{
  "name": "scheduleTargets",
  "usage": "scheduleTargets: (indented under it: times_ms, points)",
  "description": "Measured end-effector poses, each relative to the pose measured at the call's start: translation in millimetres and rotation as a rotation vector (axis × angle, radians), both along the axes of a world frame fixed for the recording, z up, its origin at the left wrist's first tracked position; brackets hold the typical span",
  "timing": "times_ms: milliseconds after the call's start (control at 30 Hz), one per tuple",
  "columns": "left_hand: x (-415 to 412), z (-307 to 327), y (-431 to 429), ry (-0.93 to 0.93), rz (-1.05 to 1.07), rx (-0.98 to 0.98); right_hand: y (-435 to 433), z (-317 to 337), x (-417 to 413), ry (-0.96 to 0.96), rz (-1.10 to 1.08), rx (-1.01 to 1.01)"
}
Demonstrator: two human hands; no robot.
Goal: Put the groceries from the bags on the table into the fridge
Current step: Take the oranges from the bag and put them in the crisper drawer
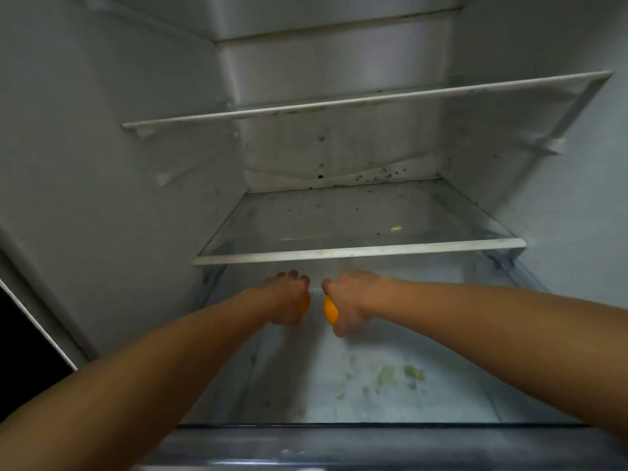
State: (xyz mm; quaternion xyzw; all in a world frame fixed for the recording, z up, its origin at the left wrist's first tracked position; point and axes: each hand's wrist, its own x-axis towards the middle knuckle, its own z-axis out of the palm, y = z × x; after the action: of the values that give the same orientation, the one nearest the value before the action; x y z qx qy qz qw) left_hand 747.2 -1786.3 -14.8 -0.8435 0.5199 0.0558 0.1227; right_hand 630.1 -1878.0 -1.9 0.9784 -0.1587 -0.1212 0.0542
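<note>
Two hands are inside the open fridge (102,164), side by side, near each other but apart.

- Left hand (287,299): knuckles up, fingers curled round the first orange (305,303). Only a sliver of peel shows, on the inner side of the fingers.
- Right hand (350,300): fingers curled down round the second orange (330,313). The peel shows on the side facing the left hand.
- Just beyond both sets of fingertips is the front edge of the lower shelf (356,253). The upper shelf (339,103) is well above them.
- Below the fingers is the clear drawer (441,396). Cannot tell whether either orange touches its floor.
- Green scraps (413,371) lie on the drawer floor, nearer the camera than the right fingers and to their right.
</note>
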Motion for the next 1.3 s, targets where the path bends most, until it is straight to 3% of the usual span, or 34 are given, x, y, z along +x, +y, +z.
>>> scheduleTargets:
  times_ms: [267, 533, 767, 1100, 1300]
  points:
    - [8.4, -0.9, 4.2, 0.040, -0.001, -0.002, 2.7, -6.6, 3.4, -0.054, -0.060, 0.023]
    - [3.7, 8.5, 17.5, -0.009, -0.043, 0.090, 1.4, 16.0, -26.1, 0.021, -0.159, 0.029]
    - [-11.2, 25.8, 42.7, -0.044, -0.047, 0.058, 20.8, 44.9, -61.8, -0.053, -0.175, 0.021]
    - [-76.4, 83.1, 125.6, -0.285, 0.044, -0.263, 73.5, 90.3, -98.9, -0.332, 0.000, -0.171]
    - [-148.9, 85.1, 211.2, -0.560, 0.001, -0.522, 122.4, 98.4, -133.5, -0.605, 0.220, -0.224]
